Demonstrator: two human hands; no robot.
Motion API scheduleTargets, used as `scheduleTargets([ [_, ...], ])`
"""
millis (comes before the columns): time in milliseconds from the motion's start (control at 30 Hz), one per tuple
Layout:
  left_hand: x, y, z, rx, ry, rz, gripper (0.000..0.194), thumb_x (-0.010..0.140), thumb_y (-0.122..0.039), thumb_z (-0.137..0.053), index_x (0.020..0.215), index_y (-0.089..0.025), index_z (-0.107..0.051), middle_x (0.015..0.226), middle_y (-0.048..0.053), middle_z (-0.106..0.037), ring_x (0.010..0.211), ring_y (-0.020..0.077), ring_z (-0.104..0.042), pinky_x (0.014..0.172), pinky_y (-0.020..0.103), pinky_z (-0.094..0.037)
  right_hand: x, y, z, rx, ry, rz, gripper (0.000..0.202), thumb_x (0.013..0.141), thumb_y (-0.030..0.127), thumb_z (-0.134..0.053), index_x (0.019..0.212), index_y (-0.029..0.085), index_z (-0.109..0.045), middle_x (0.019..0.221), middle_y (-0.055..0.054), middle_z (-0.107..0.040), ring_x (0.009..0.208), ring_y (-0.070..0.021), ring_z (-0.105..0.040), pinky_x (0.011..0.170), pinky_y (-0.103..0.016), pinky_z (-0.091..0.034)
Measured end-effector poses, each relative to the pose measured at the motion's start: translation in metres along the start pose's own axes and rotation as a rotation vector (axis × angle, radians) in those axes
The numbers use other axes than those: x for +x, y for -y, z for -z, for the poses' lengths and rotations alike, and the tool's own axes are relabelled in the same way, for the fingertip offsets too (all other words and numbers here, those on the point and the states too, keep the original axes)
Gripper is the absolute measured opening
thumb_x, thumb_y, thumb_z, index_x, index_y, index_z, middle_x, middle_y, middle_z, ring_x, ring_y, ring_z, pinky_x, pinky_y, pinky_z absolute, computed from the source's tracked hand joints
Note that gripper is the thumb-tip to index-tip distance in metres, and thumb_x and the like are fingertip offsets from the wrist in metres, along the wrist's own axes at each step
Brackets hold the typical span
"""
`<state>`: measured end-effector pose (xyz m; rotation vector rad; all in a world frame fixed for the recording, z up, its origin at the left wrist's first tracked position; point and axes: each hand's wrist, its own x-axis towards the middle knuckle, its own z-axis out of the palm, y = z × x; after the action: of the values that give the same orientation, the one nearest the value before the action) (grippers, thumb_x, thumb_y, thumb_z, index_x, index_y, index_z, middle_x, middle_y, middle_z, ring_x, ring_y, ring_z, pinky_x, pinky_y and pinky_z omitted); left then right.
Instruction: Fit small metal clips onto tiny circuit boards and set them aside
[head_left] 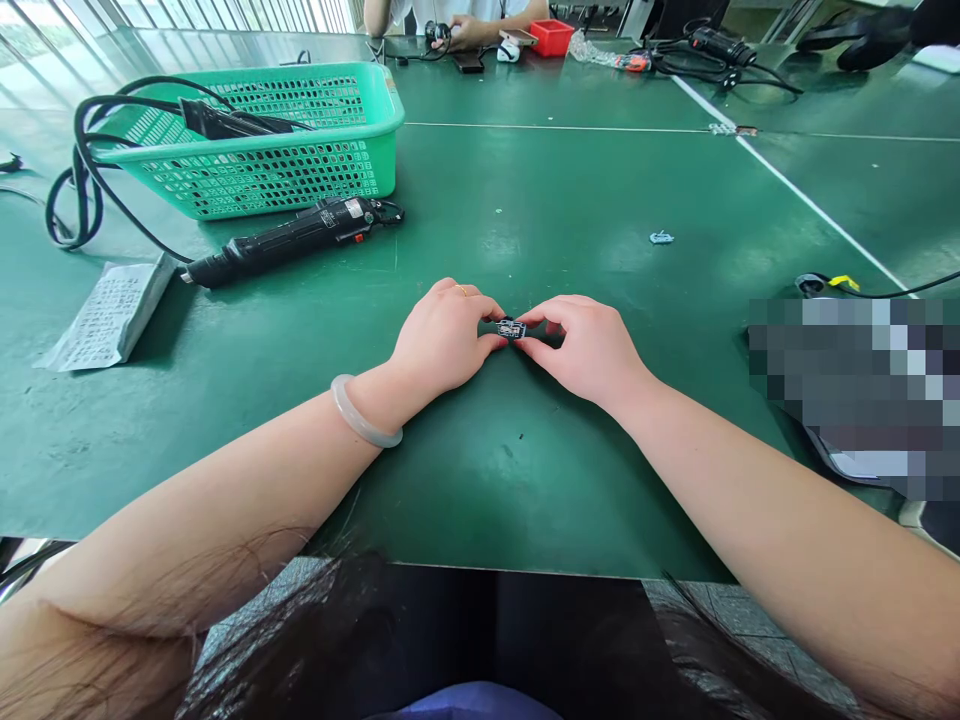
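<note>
Between my two hands, just above or on the green table (517, 480), is a small dark part with pale markings that looks like a tiny circuit board (511, 329). My left hand (446, 335) pinches its left end between thumb and fingers. The right end sits in the pinch of my right hand (589, 345). Both hands face each other with their fingertips nearly meeting at the part. My fingers cover its ends, and its exact kind is too small to tell.
A green basket (262, 165) holding a black corded tool stands at the back left. Before it lies a black electric screwdriver (300, 238), beside a wrapped packet (112, 310). A small pale piece (661, 238) lies right of centre. A person (480, 25) sits opposite near a red bin (552, 38).
</note>
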<state>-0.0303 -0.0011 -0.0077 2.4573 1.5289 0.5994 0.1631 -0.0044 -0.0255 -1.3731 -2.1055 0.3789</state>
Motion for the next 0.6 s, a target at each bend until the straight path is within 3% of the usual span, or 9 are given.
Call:
scheduleTargets([
  [600, 0.0003, -0.0011, 0.0, -0.002, -0.018, 0.014, 0.019, 0.087, -0.028, -0.07, 0.101, -0.017, -0.075, 0.102, 0.007, -0.078, 0.107, 0.0273, -0.061, 0.092, 0.042, -0.049, 0.0004, 0.0004, 0.0001, 0.011, -0.014, 0.016, 0.017, 0.086, 0.023, -0.066, 0.098, 0.023, -0.078, 0.097, -0.004, -0.076, 0.089, -0.0226, -0.065, 0.076, -0.037, -0.052],
])
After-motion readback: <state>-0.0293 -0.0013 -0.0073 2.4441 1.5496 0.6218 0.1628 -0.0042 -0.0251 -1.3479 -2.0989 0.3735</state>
